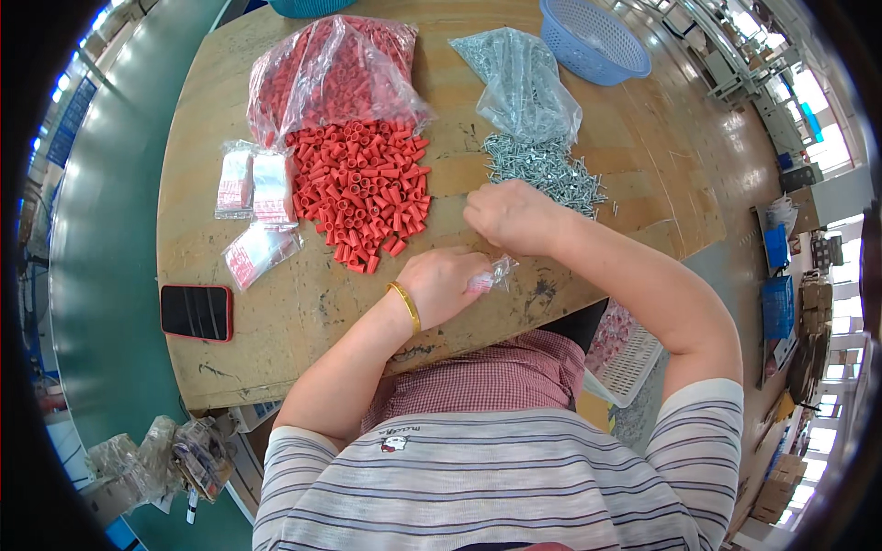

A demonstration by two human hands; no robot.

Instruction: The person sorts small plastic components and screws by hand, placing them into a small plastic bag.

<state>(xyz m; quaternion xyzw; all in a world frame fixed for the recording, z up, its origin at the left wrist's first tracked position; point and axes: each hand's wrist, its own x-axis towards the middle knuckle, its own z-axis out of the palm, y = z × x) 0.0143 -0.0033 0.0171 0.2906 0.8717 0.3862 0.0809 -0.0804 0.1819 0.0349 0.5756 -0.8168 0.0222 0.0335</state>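
My left hand (443, 286), a gold bangle on its wrist, is closed on a small clear plastic bag (503, 273) near the table's front edge. My right hand (516, 217) is just above and right of that bag, fingers curled in; whatever they hold is hidden. Beyond the right hand lies a heap of silvery screws (544, 168), spilling from a clear bag (531, 83). To the left is a pile of small hollow red plastic caps (367, 188), in front of a large clear bag (335, 73) full of the same caps.
Stacks of small printed bags (271, 188) lie left of the caps, with a loose one (257, 255) nearer me. A phone (196, 312) rests at the table's left edge. A blue basket (595, 41) stands far right; a white crate (634, 363) sits below the table.
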